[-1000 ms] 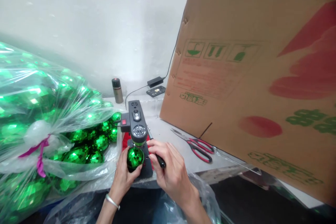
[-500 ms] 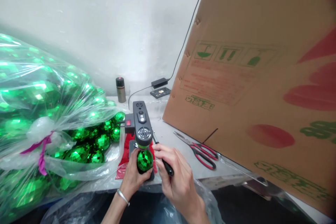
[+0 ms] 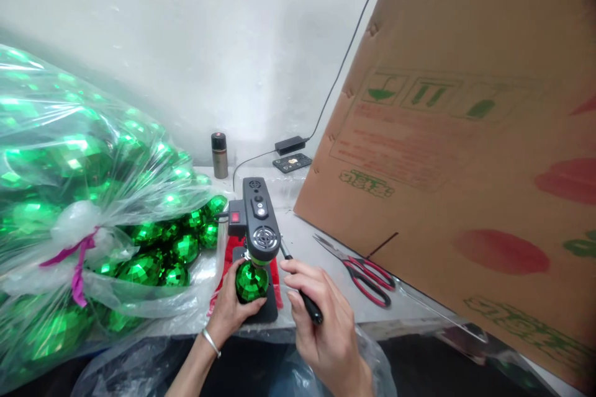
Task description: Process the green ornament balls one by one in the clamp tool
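Observation:
My left hand (image 3: pixel 231 305) is wrapped round a shiny green faceted ball ornament (image 3: pixel 252 283), just below the front end of a small black machine (image 3: pixel 261 214) with round vents and a red switch. The machine's head hides part of the ball's top. In my right hand (image 3: pixel 326 316) is a black-handled tool with a thin metal shaft, like a screwdriver (image 3: pixel 311 307); its tip lies partly behind the machine's head. Under the machine is a dark base plate (image 3: pixel 267 311) on red plastic (image 3: pixel 278 285).
Clear bags of green balls (image 3: pixel 69 155) fill the left side, a purple tie (image 3: pixel 79 273) round one neck. Red-handled scissors (image 3: pixel 367 276) lie right, beside a large carton (image 3: pixel 419 136). Behind stand a small bottle (image 3: pixel 220 158), a power adapter (image 3: pixel 291 144) and a phone-like slab (image 3: pixel 292 163).
My left hand has drawn the ball slightly left and toward me, away from the machine's head. My right hand with the tool has shifted a little right. The camera view has turned slightly.

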A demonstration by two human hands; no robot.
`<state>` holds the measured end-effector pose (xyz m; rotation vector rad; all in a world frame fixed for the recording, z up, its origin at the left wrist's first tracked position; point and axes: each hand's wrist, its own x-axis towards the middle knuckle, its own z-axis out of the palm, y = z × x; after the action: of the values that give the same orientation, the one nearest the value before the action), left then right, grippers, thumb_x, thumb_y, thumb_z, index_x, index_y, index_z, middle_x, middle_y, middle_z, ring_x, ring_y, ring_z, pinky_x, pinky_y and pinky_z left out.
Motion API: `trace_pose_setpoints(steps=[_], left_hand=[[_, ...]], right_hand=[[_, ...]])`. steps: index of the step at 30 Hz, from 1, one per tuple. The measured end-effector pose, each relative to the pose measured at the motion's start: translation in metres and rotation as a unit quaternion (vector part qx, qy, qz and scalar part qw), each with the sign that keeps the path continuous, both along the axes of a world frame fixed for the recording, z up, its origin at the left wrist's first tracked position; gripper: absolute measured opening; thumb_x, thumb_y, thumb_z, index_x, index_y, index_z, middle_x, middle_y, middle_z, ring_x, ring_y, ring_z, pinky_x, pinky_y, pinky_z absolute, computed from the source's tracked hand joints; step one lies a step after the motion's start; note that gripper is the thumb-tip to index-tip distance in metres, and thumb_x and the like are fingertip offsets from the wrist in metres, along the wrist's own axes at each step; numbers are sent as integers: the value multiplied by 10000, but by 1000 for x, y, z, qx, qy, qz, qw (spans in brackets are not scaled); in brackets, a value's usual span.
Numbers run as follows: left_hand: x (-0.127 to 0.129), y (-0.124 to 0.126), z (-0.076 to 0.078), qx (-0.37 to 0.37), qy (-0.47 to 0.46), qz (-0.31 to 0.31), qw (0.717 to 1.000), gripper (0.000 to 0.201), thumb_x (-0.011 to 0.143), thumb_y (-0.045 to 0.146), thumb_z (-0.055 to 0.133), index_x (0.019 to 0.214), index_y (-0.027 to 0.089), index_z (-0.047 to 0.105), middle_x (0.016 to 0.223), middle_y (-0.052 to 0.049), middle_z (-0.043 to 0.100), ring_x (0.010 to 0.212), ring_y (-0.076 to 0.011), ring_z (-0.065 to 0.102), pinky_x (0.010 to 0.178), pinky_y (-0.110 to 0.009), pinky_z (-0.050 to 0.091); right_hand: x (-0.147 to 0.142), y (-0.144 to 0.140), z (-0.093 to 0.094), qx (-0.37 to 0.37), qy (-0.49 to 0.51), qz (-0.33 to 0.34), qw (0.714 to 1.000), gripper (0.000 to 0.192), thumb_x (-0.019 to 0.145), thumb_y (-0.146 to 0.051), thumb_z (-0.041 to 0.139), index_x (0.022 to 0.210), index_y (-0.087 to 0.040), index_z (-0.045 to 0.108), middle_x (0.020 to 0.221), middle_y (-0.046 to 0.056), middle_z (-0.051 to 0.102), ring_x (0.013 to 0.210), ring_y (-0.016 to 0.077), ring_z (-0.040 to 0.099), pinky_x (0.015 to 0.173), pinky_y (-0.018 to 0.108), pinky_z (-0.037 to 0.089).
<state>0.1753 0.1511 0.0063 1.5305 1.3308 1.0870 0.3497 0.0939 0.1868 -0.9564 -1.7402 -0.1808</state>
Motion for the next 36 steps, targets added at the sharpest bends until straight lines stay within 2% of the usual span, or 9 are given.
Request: trace_pose_setpoints(steps=[6,15,20,24,26,30,36], left_hand=[[-2,0,-1,-5,-7,-17,1000,899,652,419,886,1434,208,498,1441,-176,623,1360,-412,603,1177,-615,452],[-1,2,6,-3,44,-53,998,870,668,421,881,1433,211,523,1439,-172,645,1354,-405,619,1157,-586,489],[4,-1,4,-3,37,-26,999,857,679,420,873,1433,218,517,1435,-164,642,1340,-396,631,1139,-587,505],[8,-1,6,-18,11,-44,999,860,664,381,869,1423,198,508,1373,-175,670,1267,-393,669,1114,-597,518],[8,-1,8,-24,7,-38,999,874,655,382,870,1423,194,499,1384,-186,660,1273,-405,661,1119,-613,506],[8,-1,9,-29,1,-39,999,893,650,392,868,1430,181,487,1383,-200,652,1292,-415,641,1125,-624,493],[9,-1,12,-21,11,-44,999,854,643,338,867,1415,195,530,1316,-164,686,1221,-395,677,1094,-600,526]], right_hand=[[1,0,1,-8,0,1,1000,167,1093,-215,443,1083,-203,609,998,120,787,909,193,796,778,313,644],[0,0,2,-3,-11,-13,1000,157,1100,-212,444,1081,-193,599,1001,124,784,911,175,793,783,285,635],[2,-2,2,-5,-10,-2,1000,147,1085,-195,457,1100,-197,604,1008,130,785,921,199,794,777,322,641],[3,-1,1,-2,-21,11,1000,165,1086,-292,486,1040,-196,613,968,131,773,834,207,780,714,325,623],[2,1,-3,-1,-11,23,1000,183,1085,-294,485,970,-209,600,893,102,759,802,202,778,677,306,608],[-8,6,-14,0,33,35,999,245,1045,-112,456,846,-226,541,768,37,713,745,160,764,644,252,571],[-17,9,-32,-1,102,34,994,293,1059,-121,402,814,-227,525,734,23,654,624,135,663,559,254,513]])
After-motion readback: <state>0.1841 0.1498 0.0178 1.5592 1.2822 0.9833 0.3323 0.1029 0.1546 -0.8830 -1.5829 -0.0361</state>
